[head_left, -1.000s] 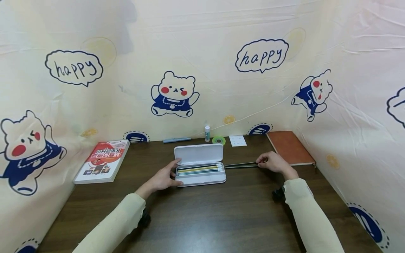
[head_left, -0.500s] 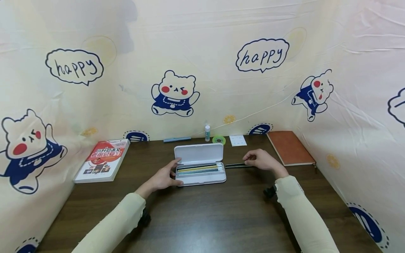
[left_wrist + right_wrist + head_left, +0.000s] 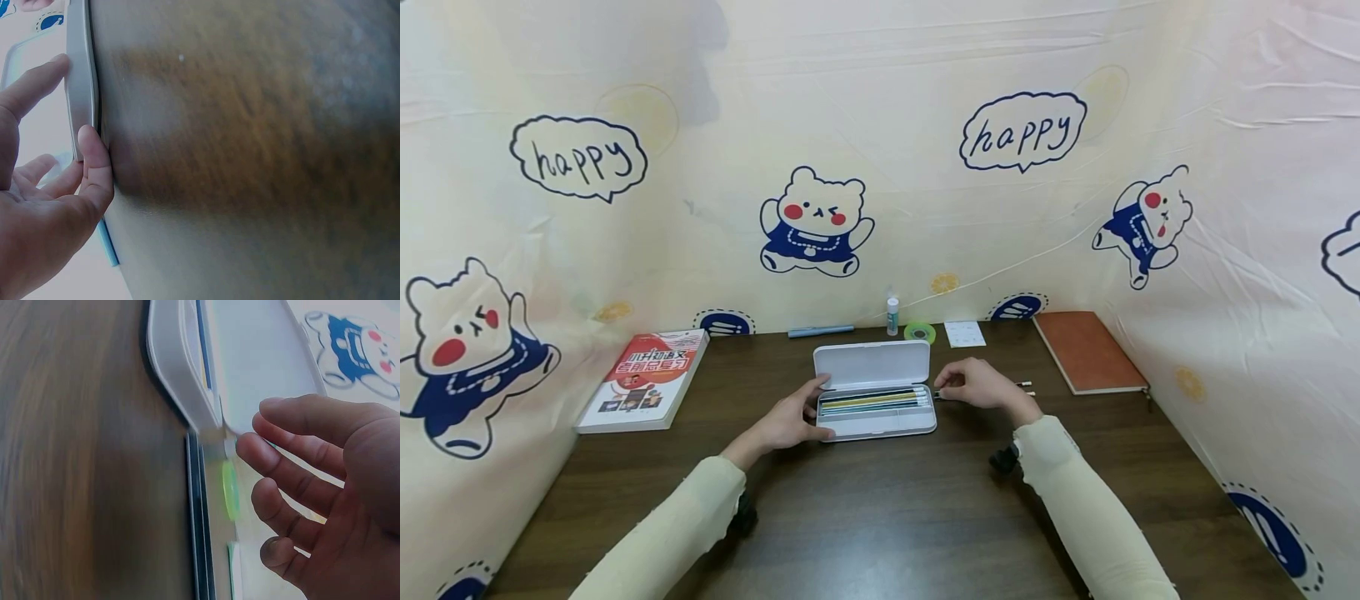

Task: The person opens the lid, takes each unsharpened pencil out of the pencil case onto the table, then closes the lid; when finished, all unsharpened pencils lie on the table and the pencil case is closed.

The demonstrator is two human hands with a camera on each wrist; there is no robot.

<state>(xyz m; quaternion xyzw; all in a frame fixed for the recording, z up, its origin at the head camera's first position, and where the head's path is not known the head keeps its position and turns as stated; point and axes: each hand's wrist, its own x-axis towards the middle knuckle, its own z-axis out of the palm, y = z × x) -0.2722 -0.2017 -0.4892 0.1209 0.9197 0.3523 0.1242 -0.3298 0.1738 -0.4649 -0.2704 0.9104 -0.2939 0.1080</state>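
A white pencil case (image 3: 871,365) lies with its lid raised in the middle of the table, several pencils (image 3: 868,402) inside it. My left hand (image 3: 784,423) holds its left end, thumb and fingers around the corner. Two dark pencils (image 3: 199,519) lie side by side on the table at the case's right end, their light-tipped ends pointing right. Just over them is my right hand (image 3: 981,385), close to the case's right edge. In the right wrist view its fingers are loosely bent and apart from the pencils, with nothing in them.
A thick red and white book (image 3: 643,383) lies at left, a brown notebook (image 3: 1092,352) at right. Along the back are a blue pen (image 3: 820,332), a glue stick (image 3: 892,317), green tape (image 3: 919,332) and a white paper (image 3: 964,334). A printed cloth hangs behind.
My right hand has slid left along the two pencils, from their far ends to beside the case, and no longer pinches them. The left hand has stayed on the case.
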